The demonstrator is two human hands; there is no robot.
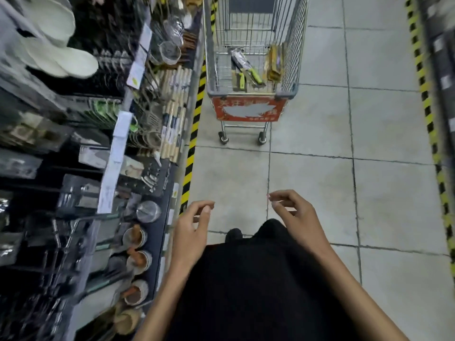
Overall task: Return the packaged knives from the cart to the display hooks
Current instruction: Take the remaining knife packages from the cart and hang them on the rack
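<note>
Facing the cart [291, 57] with nothing in hand.
Left hand [194, 227] and right hand [293, 215] hang apart, loosely curled, empty; packaged knives [242, 67] lie inside it, so probably next: step forward, reach in.

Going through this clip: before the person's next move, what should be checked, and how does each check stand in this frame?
1. Left hand free: ok, loosely curled, holds nothing.
2. Right hand free: ok, holds nothing.
3. Packaged knives in the cart: ok, several lie in the basket.
4. Cart within arm's reach: probably not ok, it stands ahead, apart from both hands.
5. Way to the cart: ok, only bare floor tiles between.
6. Free hook on the shelving: cannot tell, too blurred.
</note>
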